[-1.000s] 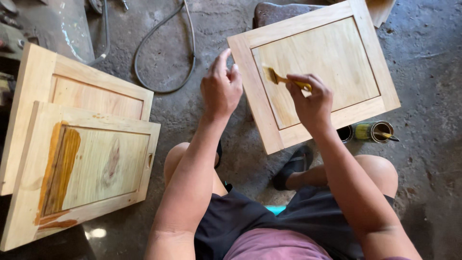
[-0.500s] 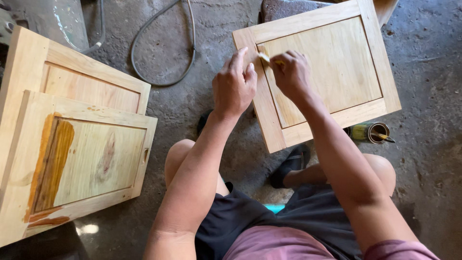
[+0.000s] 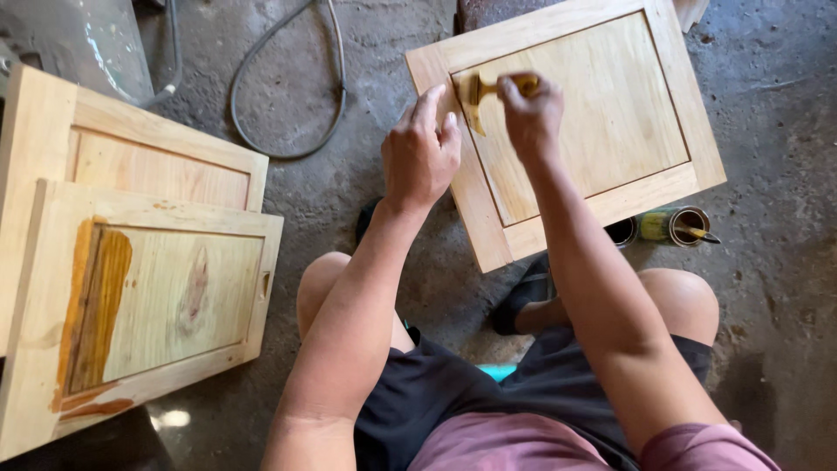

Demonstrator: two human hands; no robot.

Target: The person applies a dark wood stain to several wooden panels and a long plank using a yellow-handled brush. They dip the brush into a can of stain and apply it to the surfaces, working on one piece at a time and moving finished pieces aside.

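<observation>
Head view: a bare wooden cabinet door (image 3: pixel 575 122) lies tilted on the concrete floor (image 3: pixel 349 201) ahead of the seated person and serves as the reference. The right hand (image 3: pixel 532 113) is over the door's upper left inner corner, fingers clamped on a small brush (image 3: pixel 488 92) whose amber-loaded bristles touch the groove between frame and panel. The left hand (image 3: pixel 423 157) rests on the door's left frame rail, fingers together and extended, gripping nothing. Judged step: stain application has only begun, since this door shows colour at the brush alone. The next stroke calls for running the bristles along the groove while the left hand steadies the rail. Just beside the door's lower right edge stands an open tin (image 3: pixel 684 225) with a stick in it, next to a dark container (image 3: pixel 621 231) partly hidden by the door. Well left of the door, two more doors are stacked; the upper one (image 3: pixel 148 305) carries a stained band along its left side. A hose (image 3: pixel 288 87) loops on the floor left of the door, apart from it. Nothing obstructs the brush path.
</observation>
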